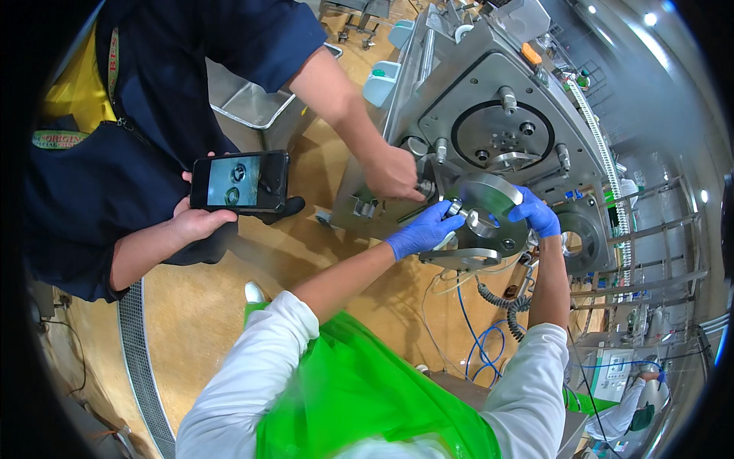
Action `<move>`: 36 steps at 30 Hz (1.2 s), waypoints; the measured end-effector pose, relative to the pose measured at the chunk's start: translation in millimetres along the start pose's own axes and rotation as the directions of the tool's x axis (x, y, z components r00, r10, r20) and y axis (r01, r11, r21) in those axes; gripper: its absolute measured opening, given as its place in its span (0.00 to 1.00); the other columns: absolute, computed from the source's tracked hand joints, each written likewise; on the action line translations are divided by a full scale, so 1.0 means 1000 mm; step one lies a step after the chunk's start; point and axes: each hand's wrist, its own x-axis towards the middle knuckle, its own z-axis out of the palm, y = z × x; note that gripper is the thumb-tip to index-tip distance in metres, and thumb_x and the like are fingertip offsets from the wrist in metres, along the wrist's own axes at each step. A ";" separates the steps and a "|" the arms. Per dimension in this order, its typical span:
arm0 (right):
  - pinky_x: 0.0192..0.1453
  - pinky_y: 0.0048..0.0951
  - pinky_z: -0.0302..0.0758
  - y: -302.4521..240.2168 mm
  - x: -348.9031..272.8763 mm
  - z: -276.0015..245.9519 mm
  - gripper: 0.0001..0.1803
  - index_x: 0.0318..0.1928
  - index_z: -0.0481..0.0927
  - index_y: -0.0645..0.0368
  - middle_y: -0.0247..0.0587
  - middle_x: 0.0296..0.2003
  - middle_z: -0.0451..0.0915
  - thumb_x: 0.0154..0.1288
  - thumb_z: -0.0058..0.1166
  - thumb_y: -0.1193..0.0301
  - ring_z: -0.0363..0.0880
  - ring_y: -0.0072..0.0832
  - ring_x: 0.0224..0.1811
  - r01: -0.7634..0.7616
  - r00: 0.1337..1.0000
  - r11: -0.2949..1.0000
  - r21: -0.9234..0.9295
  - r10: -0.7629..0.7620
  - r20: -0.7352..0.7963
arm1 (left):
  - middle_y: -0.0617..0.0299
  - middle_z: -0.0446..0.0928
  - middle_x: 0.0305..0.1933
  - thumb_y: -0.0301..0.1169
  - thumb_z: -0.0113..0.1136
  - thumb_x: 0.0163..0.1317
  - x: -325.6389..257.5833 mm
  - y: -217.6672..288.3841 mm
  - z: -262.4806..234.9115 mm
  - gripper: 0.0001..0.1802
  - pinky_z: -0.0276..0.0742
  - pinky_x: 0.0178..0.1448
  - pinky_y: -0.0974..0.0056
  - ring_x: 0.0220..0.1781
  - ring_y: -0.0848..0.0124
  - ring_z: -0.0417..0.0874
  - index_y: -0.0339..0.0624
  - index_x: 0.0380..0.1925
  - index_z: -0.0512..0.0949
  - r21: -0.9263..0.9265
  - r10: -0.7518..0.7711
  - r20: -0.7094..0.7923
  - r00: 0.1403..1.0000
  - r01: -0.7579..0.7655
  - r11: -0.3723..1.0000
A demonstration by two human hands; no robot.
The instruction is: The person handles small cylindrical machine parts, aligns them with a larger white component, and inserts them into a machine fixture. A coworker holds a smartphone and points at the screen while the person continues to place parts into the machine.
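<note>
In front of the machine is a thick round metal ring plate (489, 190) with a wide opening in the middle. My right hand (537, 212), in a blue glove, is closed on its right rim. My left hand (425, 229), also gloved, pinches a small shiny cylindrical metal fitting (456, 207) at the plate's left side; its lower fingers are partly hidden. Just below the ring lies a flat metal flange (466, 258). From the left, a co-worker's bare hand (391, 173) reaches to a metal knob (425, 187) beside the ring.
Behind the ring stands a large steel machine (451, 107) with a round face and protruding studs. The co-worker's other hand (200, 222) holds a phone (240, 181). Another round plate (587, 233) is at the right. Blue hoses (482, 348) and a coiled cable (514, 303) hang below.
</note>
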 end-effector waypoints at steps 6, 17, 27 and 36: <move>0.57 0.29 0.72 0.030 -0.002 -0.021 0.37 0.55 0.75 0.65 0.40 0.46 0.80 0.37 0.58 0.68 0.77 0.28 0.49 -0.026 0.995 0.999 -0.047 0.021 -0.100 | 0.68 0.72 0.38 0.36 0.55 0.68 0.003 -0.010 0.000 0.14 0.71 0.46 0.69 0.39 0.81 0.69 0.38 0.47 0.73 -0.078 -0.047 0.016 0.999 0.048 0.996; 0.57 0.28 0.71 0.019 0.001 -0.013 0.41 0.54 0.75 0.65 0.38 0.45 0.81 0.27 0.57 0.69 0.78 0.28 0.48 -0.043 0.997 0.999 0.016 0.043 -0.057 | 0.63 0.72 0.37 0.37 0.55 0.67 -0.001 -0.012 0.003 0.14 0.71 0.48 0.65 0.39 0.75 0.70 0.37 0.42 0.72 -0.025 0.029 -0.022 0.999 -0.029 0.999; 0.54 0.27 0.72 0.002 0.001 0.002 0.41 0.52 0.76 0.66 0.37 0.43 0.82 0.26 0.60 0.70 0.79 0.27 0.44 -0.057 0.995 0.993 0.108 0.065 -0.074 | 0.66 0.67 0.33 0.38 0.54 0.67 -0.008 -0.005 -0.002 0.14 0.69 0.45 0.66 0.36 0.76 0.66 0.37 0.40 0.71 -0.073 0.099 -0.013 0.995 -0.100 0.992; 0.53 0.27 0.74 0.002 -0.005 0.006 0.43 0.56 0.74 0.66 0.35 0.44 0.81 0.28 0.63 0.70 0.79 0.25 0.44 -0.057 0.985 0.994 0.094 0.071 -0.156 | 0.66 0.69 0.34 0.37 0.54 0.68 -0.007 -0.009 -0.004 0.14 0.69 0.46 0.67 0.37 0.78 0.67 0.37 0.44 0.72 -0.099 0.091 0.006 0.996 -0.090 0.991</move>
